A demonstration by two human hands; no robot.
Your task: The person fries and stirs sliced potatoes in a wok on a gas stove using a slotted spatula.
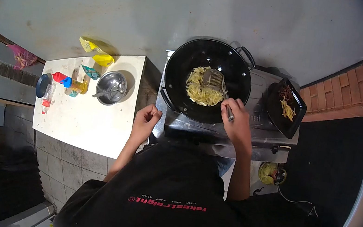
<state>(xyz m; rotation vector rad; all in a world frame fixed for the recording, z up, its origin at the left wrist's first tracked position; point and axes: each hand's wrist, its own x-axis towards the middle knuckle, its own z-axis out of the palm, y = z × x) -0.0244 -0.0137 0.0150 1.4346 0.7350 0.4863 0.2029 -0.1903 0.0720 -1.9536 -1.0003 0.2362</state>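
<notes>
My right hand (pixel 237 124) is wrapped around the handle of a slotted spatula (pixel 213 79), whose broad head lies in a black wok (pixel 182 59) on the stove. Under and around the spatula head is a heap of pale yellow shredded food (pixel 203 96), possibly potato strips. My left hand (pixel 146 118) hangs beside the wok's lower left handle, apart from it, with the fingers curled in and nothing visible in them.
To the left, a white table (pixel 83 129) bears a metal bowl (pixel 107 81) with a spoon, bottles (pixel 76 85) and a yellow packet (pixel 97 52). Right of the wok, a black tray (pixel 290 125) holds food strips on the steel stove (pixel 253 136). A wall stands behind.
</notes>
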